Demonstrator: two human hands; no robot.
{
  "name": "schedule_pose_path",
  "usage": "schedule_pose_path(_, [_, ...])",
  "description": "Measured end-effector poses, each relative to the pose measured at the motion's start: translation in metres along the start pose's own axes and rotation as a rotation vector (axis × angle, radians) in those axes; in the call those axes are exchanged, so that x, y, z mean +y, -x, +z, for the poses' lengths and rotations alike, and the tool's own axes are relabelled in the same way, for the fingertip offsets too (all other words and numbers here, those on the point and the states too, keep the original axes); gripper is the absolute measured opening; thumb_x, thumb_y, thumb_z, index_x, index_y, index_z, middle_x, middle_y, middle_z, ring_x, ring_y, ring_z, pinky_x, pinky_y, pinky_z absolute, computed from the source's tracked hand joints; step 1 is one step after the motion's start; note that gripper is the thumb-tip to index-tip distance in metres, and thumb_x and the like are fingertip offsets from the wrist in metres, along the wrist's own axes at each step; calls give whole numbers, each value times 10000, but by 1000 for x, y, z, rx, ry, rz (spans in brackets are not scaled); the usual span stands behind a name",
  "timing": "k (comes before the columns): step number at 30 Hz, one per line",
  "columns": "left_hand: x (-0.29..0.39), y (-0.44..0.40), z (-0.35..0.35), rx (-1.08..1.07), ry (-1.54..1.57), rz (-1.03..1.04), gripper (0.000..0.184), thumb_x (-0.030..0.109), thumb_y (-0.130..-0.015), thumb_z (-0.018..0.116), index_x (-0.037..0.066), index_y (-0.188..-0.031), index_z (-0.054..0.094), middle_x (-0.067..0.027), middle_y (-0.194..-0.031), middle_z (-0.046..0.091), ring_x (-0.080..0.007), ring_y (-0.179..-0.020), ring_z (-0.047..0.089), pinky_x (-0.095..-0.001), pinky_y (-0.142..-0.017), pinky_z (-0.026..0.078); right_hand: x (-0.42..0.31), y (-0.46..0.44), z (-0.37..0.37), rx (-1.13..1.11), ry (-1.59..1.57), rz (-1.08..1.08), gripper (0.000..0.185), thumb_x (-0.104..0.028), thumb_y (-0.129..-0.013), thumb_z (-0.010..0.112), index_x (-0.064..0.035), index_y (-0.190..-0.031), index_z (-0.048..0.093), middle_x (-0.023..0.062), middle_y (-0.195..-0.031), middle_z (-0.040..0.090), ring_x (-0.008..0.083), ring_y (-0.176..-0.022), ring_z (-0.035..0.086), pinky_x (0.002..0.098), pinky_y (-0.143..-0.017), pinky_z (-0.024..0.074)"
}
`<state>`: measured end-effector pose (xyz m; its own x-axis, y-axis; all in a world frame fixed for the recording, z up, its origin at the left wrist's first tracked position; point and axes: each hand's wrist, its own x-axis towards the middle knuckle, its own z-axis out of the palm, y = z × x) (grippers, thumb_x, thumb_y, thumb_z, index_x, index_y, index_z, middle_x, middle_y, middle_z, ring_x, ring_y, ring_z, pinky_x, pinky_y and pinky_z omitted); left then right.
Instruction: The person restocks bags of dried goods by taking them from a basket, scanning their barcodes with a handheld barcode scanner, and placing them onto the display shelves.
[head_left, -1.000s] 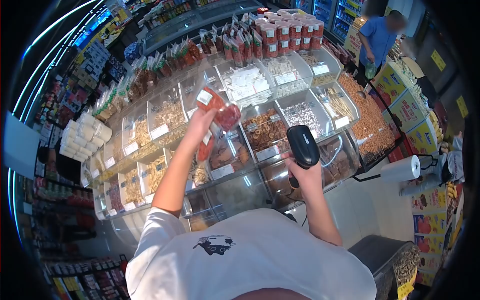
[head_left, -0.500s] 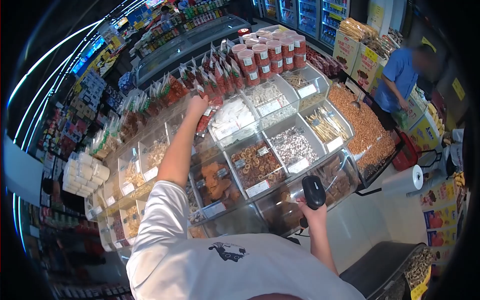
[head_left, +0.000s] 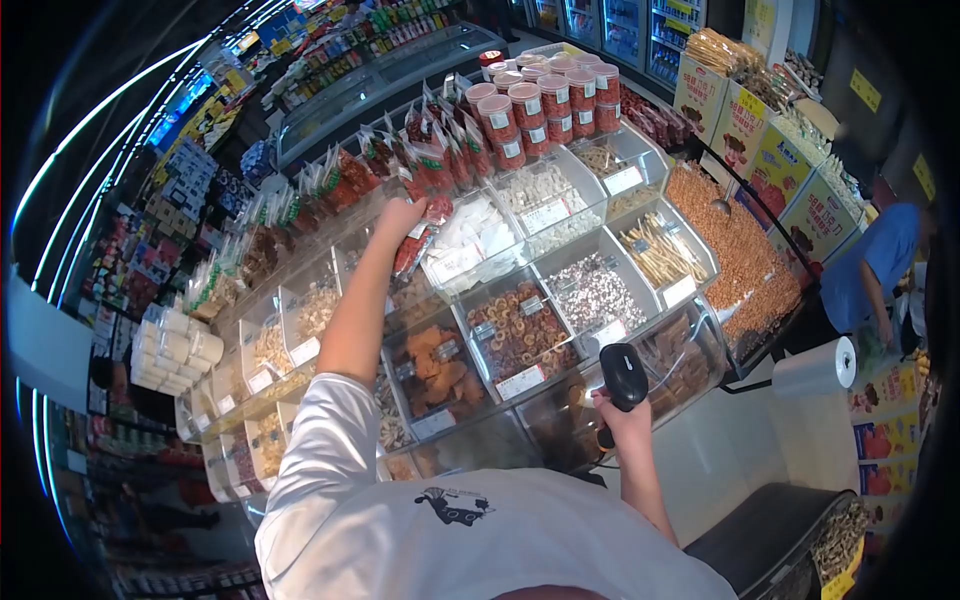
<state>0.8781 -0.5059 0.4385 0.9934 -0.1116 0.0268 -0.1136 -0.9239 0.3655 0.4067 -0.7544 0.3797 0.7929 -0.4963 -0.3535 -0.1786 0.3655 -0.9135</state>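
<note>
My left hand [head_left: 402, 214] is stretched out over the far row of bins, its fingers closed at the top of a clear bag of red dried goods [head_left: 411, 247] with a white label. The bag hangs beside a bin of white dried pieces [head_left: 468, 240]. Upright red packets [head_left: 430, 160] stand just beyond that hand. My right hand [head_left: 627, 420] is wrapped around the handle of a black barcode scanner [head_left: 624, 376], held above the front bins. Its head faces up toward me and hides part of the hand.
Clear bins hold dried rings [head_left: 518, 335], orange slices [head_left: 436, 365] and pale sticks [head_left: 660, 250]. Red-filled jars [head_left: 528, 108] are stacked at the back. A plastic bag roll [head_left: 815, 367] juts out at right, near a person in a blue shirt [head_left: 872, 265]. White tubs [head_left: 175, 345] stand at left.
The person in blue has moved nearer along the right side and bends lower. My left hand has drawn slightly back with the bag; the scanner has shifted slightly left and up.
</note>
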Motion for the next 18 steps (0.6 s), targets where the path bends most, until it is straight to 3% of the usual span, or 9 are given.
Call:
schedule_pose_path(3, [-5,28,-7,16,146,-12,596,476,-833,610,-102,-958,686,-317,-964,665,-433,-995,648,-427,-855,506,-5,8,5,-27,51,13,170,0,-797,724,-27,-952,658,19,-784,663,69,-561,557,226,-493,431])
schedule_pose_path(5, [-28,56,4,-39,466,43,472,395,-890,607,-66,-908,706,-186,-850,708,-238,-777,667,-352,-738,503,-7,14,9,-32,70,-1,171,-5,-796,729,-29,-950,659,13,-780,659,66,-558,554,225,-493,429])
schedule_pose_path(7, [-31,123,3,-96,685,86,375,321,-929,581,-35,-963,694,-100,-813,695,-172,-736,626,-305,-708,488,-5,20,11,-62,49,-3,165,-6,-795,730,-33,-941,658,11,-767,650,65,-553,551,225,-491,425])
schedule_pose_path(9, [-19,211,-14,-321,1044,-60,274,243,-944,564,-2,-947,688,-65,-835,683,-124,-735,606,-282,-669,479,-2,23,16,-87,70,-11,161,-8,-802,723,-27,-944,650,13,-759,644,70,-557,555,230,-493,437])
schedule_pose_path(10, [-17,248,-4,-254,1083,-188,285,261,-945,557,9,-916,688,-54,-851,681,-126,-730,604,-278,-658,476,-3,28,22,-123,65,9,160,-12,-808,722,-22,-948,646,16,-754,641,71,-557,555,232,-493,440])
schedule_pose_path(11, [-24,280,1,-258,1013,-84,301,283,-947,549,20,-915,693,-45,-823,676,-117,-737,603,-275,-655,473,-3,33,28,-161,63,33,159,-16,-814,721,-17,-952,641,19,-748,638,72,-556,554,234,-493,443])
schedule_pose_path(13, [-51,335,30,-614,1212,-273,320,304,-944,551,22,-941,702,-36,-818,676,-109,-729,601,-267,-651,471,-2,40,40,-247,91,53,173,-43,-847,713,5,-989,627,41,-797,652,95,-619,609,242,-537,496])
schedule_pose_path(16, [-60,395,59,-643,1185,-324,309,289,-942,563,15,-980,701,-38,-822,676,-109,-707,605,-255,-630,472,10,52,69,-396,29,76,208,-103,-902,683,19,-1054,608,72,-926,668,155,-808,682,273,-657,571])
schedule_pose_path(18, [-61,426,56,-693,1217,-413,303,232,-942,560,-18,-1051,692,-81,-965,697,-129,-873,631,-266,-792,490,22,59,84,-472,177,34,247,-128,-880,715,9,-1058,612,59,-921,663,133,-799,666,275,-649,578])
